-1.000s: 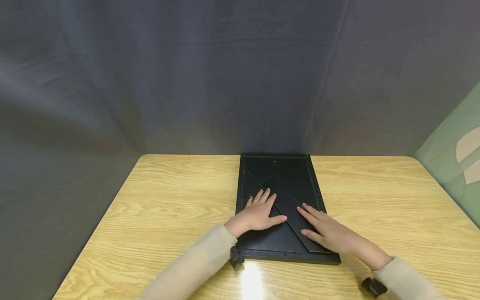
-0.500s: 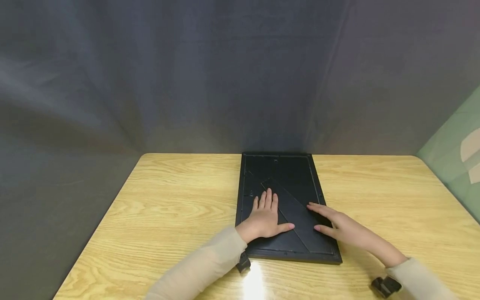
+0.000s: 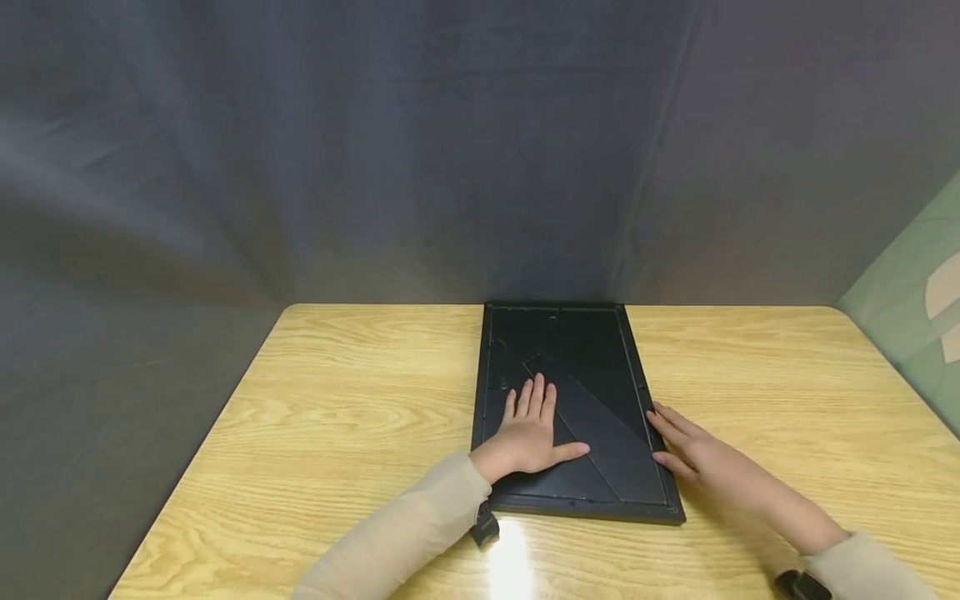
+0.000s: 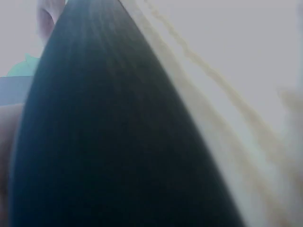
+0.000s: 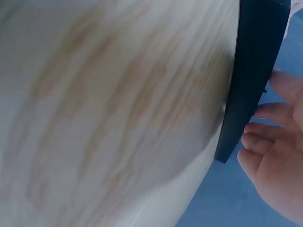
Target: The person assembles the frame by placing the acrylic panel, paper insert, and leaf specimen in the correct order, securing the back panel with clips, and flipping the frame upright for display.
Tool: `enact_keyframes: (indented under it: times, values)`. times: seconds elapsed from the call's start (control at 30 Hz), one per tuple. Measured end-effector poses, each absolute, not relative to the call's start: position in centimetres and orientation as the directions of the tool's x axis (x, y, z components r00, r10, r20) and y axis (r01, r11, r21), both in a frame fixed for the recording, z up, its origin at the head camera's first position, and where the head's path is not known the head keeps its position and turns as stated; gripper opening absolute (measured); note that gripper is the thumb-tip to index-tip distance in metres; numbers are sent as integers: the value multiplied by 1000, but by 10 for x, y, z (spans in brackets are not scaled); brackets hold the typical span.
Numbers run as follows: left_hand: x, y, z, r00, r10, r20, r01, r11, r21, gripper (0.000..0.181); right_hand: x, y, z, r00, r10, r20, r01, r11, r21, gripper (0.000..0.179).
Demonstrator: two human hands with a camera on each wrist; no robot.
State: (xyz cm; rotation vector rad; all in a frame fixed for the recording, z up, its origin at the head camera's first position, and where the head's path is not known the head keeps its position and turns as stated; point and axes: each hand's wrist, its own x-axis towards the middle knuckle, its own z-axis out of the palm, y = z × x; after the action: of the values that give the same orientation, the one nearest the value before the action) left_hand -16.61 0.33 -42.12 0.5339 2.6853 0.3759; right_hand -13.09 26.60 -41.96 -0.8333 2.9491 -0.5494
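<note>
A black picture frame (image 3: 588,337) lies on the wooden table with its back facing up. A flat stand leg (image 3: 600,437) runs diagonally across that back, folded down. My left hand (image 3: 528,437) rests palm down on the lower left of the backing, fingers stretched and thumb over the leg's edge. At the frame's right side, my right hand (image 3: 697,454) has its fingertips right at the rim, fingers loosely extended. The right wrist view shows those fingers (image 5: 272,130) beside the frame's dark side wall (image 5: 253,66). In the left wrist view, the frame's side (image 4: 104,123) fills the middle.
The pale wooden table (image 3: 360,392) extends to both sides of the frame. A dark grey curtain (image 3: 450,150) hangs behind the table's far edge. Green patterned fabric (image 3: 918,325) shows at the far right.
My right hand has slid right, off the stand leg to the frame's right rim. My left hand has turned and shifted slightly right, staying flat on the backing. The frame has hardly moved.
</note>
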Motion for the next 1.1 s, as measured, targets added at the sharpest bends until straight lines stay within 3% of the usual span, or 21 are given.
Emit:
enact_keyframes:
  times: [0.13, 0.47, 0.7, 0.97, 1.1]
  values:
    - [-166, 2, -422, -862, 411, -296, 313, 891, 328, 94, -128, 262, -420, -840, -534, 97, -538, 795, -278, 50]
    - [-165, 1, -421, -863, 418, -284, 320, 887, 332, 93, -121, 262, -415, -839, -537, 92, -539, 794, -282, 49]
    - [-165, 3, -422, -865, 419, -278, 322, 886, 333, 93, -114, 262, -419, -833, -514, 203, -551, 803, -226, 44]
    - [-165, 4, -424, -863, 423, -276, 336, 888, 314, 92, -106, 261, -421, -853, -491, 179, -521, 821, -232, 63]
    - [-165, 5, -424, -864, 421, -276, 335, 890, 308, 92, -107, 258, -421, -827, -527, 196, -557, 814, -165, 71]
